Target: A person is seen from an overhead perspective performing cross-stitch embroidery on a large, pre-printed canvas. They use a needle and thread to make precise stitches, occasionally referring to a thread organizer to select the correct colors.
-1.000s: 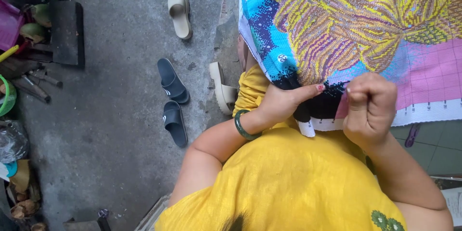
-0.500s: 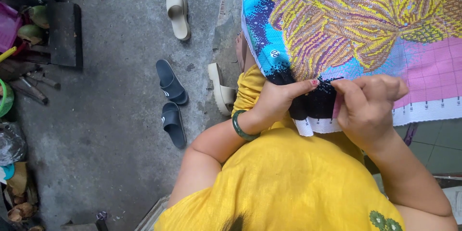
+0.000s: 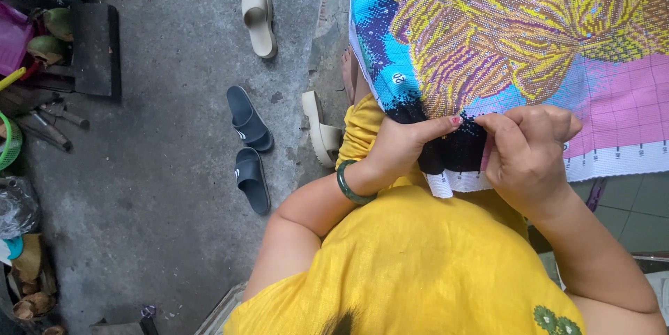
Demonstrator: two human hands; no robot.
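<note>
step: stitching dark patch | cloth (image 3: 516, 42) on lap, near hem | left hand (image 3: 401, 147) pinching cloth, forefinger out | right hand (image 3: 529, 150) fingers narrow, needle unseen | keep cloth taut, pull thread straight

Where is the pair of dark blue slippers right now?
In the head view, the dark blue slippers lie on the grey concrete floor, left of the left hand, below the cream slipper.

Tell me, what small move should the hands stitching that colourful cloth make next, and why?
Probably draw the right hand up and away to pull the stitch snug: its fingertips are pinched at the dark patch of the cross-stitch cloth, while the left hand pins the fabric beside it.
</note>
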